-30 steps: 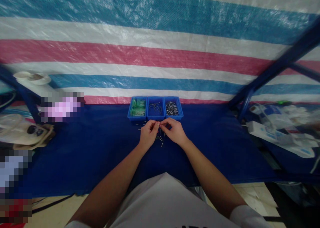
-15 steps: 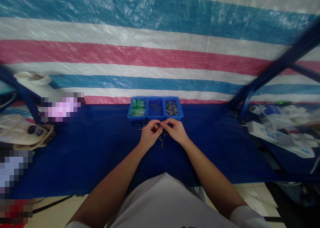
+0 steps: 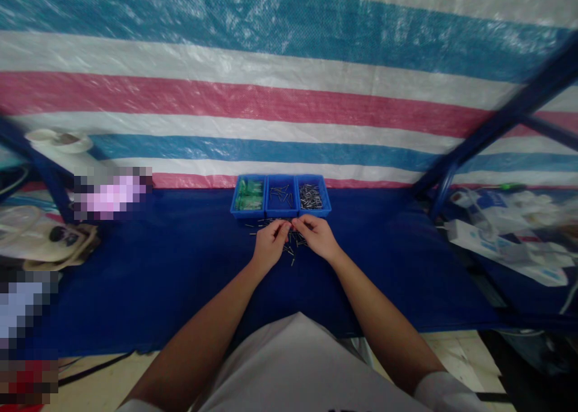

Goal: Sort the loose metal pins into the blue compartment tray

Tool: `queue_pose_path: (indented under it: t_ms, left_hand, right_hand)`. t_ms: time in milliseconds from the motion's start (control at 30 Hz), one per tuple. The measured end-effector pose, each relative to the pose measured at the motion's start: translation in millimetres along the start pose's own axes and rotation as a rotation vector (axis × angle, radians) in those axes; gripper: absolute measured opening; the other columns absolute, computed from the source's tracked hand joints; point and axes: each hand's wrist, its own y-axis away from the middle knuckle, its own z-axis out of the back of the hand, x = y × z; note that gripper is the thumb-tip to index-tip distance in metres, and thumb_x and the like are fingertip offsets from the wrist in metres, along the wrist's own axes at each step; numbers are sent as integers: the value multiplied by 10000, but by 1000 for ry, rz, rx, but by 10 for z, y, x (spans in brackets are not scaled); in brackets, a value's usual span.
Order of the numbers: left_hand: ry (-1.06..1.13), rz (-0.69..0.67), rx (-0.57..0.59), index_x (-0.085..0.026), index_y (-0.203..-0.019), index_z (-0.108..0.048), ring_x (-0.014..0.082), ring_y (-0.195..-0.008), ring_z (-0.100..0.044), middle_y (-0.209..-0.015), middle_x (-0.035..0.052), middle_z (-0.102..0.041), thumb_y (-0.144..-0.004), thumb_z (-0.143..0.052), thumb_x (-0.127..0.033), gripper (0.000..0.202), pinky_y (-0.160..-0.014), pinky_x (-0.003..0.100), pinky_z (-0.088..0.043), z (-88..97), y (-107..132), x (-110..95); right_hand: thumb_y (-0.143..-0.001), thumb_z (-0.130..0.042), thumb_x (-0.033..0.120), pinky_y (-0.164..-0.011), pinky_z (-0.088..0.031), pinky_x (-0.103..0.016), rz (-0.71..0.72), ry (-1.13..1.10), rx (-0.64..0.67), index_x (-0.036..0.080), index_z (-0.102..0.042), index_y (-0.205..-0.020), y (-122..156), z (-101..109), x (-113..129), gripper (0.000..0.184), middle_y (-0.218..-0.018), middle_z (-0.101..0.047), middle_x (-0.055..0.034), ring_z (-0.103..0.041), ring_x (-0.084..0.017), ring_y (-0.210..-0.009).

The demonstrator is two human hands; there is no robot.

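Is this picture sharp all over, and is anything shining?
Head view: whitish glare flecks the striped sheet, mostly near the top; head view: white items at far right look smeared, while the blue bins are clearer; head view: what the left hand and right hand pinch, if anything, is too small to tell.

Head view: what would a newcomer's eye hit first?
The striped sheet in blue, white and red, filling the top of the picture. Next, three blue trays side by side at the back of the table, green contents in the left one. Just in front, left hand and right hand are close together over loose thin metal pieces; any held piece is unclear.
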Motion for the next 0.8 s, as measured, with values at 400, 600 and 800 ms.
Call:
queue_pose_path:
  t_ms: [400,600,800]
  left_hand:
    - [48,12,11,-188,-1026,-641,103,-531,-572,-607,-31,-631,-868,-560,-407,282,-535,215,-419,1,11,-46]
    - [-2,-7,8,-185,-894,-636,95,-532,-537,-594,-39,-581,-900,-500,-426,278,-549,219,-401,3,6,-31]
    - [11,33,21,-173,-792,-622,94,-522,-518,-570,-38,-558,-904,-472,-465,346,-540,220,-393,5,8,-22]
  right_hand:
    - [-895,-475,589,-581,-391,-239,-37,-26,13,176,-587,-604,-18,0,-33,518,-586,-567,6,-510,-118,-559]
    - [-903,-467,580,-576,-391,-235,-21,23,15,174,-599,-623,-3,-3,-2,511,-586,-568,6,-510,-116,-557]
    - [-909,-456,571,-591,-388,-229,-31,8,54,163,-592,-620,-2,-2,24,519,-601,-570,0,-510,-112,-574]
